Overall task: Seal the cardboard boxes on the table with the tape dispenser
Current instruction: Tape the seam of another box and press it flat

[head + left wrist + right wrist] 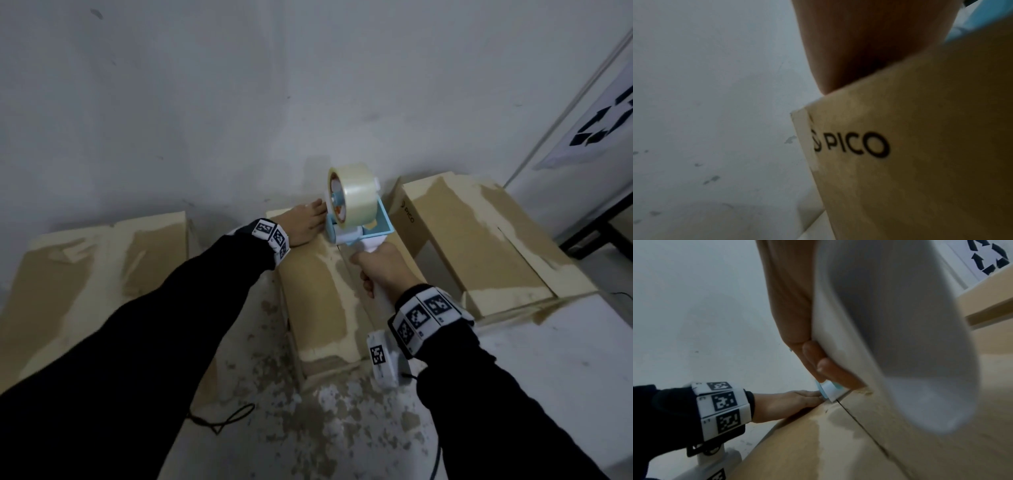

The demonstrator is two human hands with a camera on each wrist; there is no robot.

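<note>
Narrow gaps of bare table separate three boxes; the wall blocks passage just behind them.

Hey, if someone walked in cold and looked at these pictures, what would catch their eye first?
Probably the tape dispenser, pale blue and white with a big clear roll, gripped by the right hand at the far end of the middle cardboard box. Next, the left hand lying flat on that box's far end, right beside the dispenser. Two more cardboard boxes flank it, one left and one right.
</note>
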